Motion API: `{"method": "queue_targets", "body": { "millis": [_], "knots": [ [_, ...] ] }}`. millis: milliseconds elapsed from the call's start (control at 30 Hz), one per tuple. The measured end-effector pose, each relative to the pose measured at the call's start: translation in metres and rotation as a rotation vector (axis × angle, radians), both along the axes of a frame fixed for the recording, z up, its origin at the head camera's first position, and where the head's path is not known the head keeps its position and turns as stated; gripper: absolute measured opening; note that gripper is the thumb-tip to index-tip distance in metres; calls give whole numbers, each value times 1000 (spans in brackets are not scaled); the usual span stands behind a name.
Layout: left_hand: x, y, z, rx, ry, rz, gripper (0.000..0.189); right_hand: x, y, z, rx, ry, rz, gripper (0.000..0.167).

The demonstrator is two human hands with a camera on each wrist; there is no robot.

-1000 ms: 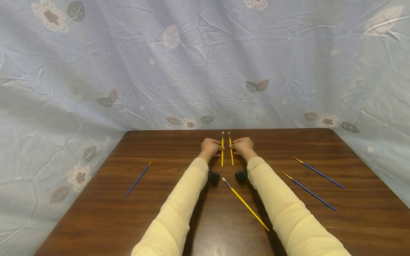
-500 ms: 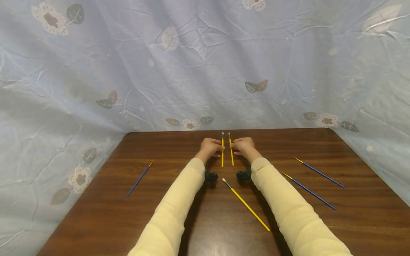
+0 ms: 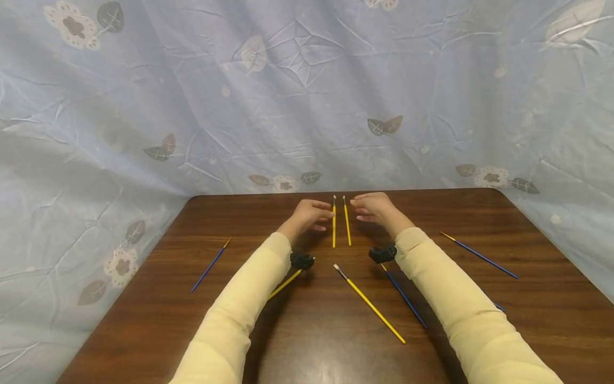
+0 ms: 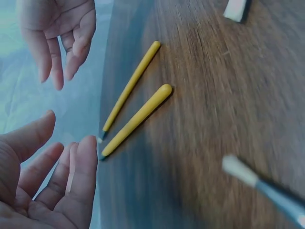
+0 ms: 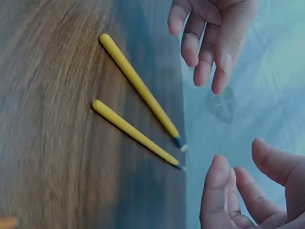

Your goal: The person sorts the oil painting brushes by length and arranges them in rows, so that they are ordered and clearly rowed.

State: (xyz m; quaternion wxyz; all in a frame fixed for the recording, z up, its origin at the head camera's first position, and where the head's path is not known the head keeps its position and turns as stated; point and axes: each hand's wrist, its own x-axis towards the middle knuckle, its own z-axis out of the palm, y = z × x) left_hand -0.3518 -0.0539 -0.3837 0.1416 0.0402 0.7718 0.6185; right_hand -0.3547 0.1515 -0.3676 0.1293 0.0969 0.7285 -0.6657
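Two yellow paintbrushes lie side by side near the table's far edge, bristles pointing away: the left brush [image 3: 334, 226] and the right brush [image 3: 347, 224]. My left hand [image 3: 309, 215] hovers just left of them, its fingers loosely spread. In the head view its thumb overlaps the left brush, but the left wrist view shows the hand [image 4: 57, 181] apart from it with nothing held. My right hand [image 3: 376, 208] is off to the right of the pair, fingers relaxed; the right wrist view shows that hand [image 5: 257, 195] holding nothing.
A third yellow brush [image 3: 374, 309] lies diagonally in front. Another yellow brush [image 3: 286, 282] is partly under the left forearm. Blue brushes lie at left [image 3: 210, 266], beside the right sleeve [image 3: 405, 298] and at far right [image 3: 484, 257]; one more is mostly hidden. A patterned curtain [image 3: 307, 106] hangs behind the table.
Both hands have let go of the two far brushes and drawn outward, the right more clearly. The forearms have spread, uncovering a yellow brush at left and a blue one at right.
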Motion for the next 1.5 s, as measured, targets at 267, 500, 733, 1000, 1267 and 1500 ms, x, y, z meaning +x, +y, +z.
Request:
{"method": "queue_targets", "body": {
  "millis": [267, 500, 733, 1000, 1267, 1500],
  "knots": [
    [11, -23, 13, 0, -10, -80, 44, 15, 12, 16, 69, 22, 140, 48],
    [26, -40, 21, 18, -32, -133, 41, 33, 24, 24, 134, 52, 222, 47],
    [44, -64, 20, -37, -21, -207, 40, 51, 42, 19, 177, 137, 289, 49],
    [66, -90, 11, -42, -36, -216, 46, 78, 65, 10, 167, 173, 308, 51],
    [82, -112, -4, 13, -35, -216, 50, 105, 85, 5, 161, 220, 299, 53],
    [99, -123, -18, 40, -10, -180, 47, 127, 102, -4, 209, 250, 284, 56]
  ]
}}
